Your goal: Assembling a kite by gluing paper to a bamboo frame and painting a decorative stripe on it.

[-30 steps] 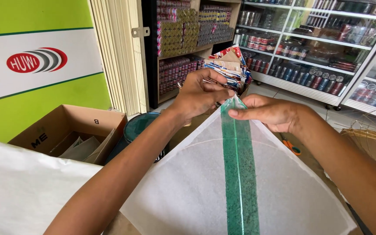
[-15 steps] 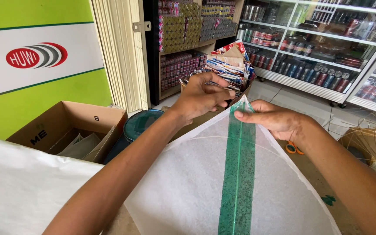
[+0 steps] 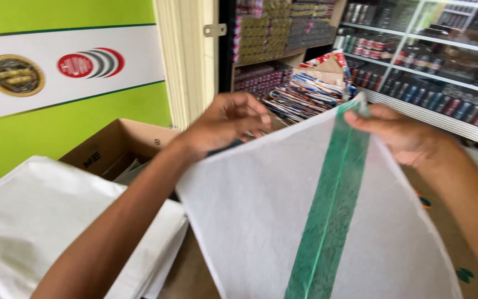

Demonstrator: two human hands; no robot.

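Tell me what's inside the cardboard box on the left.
The cardboard box shows a few pale paper sheets near its front; the white stack and left arm cover the rest.

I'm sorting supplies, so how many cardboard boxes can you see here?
1. The open brown cardboard box sits on the floor by the green wall, behind the white sheets, left of the left hand. Others may be hidden.

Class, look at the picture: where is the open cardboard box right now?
In the head view the cardboard box sits at left of centre, against the green wall, just behind the stack of white paper and beside the person's left hand.
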